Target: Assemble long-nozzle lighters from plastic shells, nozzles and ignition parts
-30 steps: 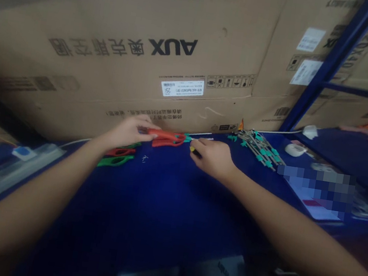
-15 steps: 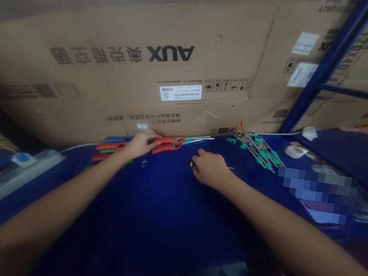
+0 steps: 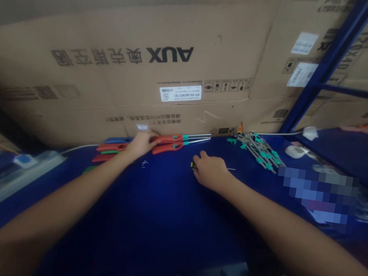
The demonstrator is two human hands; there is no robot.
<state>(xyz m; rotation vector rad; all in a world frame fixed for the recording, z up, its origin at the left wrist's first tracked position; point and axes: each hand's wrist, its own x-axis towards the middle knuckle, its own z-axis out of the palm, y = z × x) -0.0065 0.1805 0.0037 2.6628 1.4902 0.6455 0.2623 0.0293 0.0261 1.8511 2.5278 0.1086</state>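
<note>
My left hand [image 3: 139, 146] is closed on the back end of a red-handled long-nose lighter [image 3: 170, 138] beside the cardboard box. A second red lighter [image 3: 168, 148] lies against it, just in front; both metal tubes point right. Closed around a screwdriver [image 3: 193, 164] is my right hand [image 3: 212, 171]; the yellow-and-black handle end shows at the left of the fist and the thin shaft sticks out to the right. Several small screws [image 3: 144, 164] lie on the blue surface [image 3: 159, 208] between my arms. Partly behind my left forearm are more red, green and blue lighter handles [image 3: 108, 147].
A large cardboard box [image 3: 115, 91] stands along the back. To the right lie a pile of metal lighter tubes with teal parts [image 3: 261, 153] and a white tape roll [image 3: 294, 151]. A blue shelf post [image 3: 309, 97] rises behind. At left is a clear plastic-looking strip [image 3: 37, 171].
The two red lighters at my left hand have slid slightly left. My right hand with the screwdriver has stayed almost in place.
</note>
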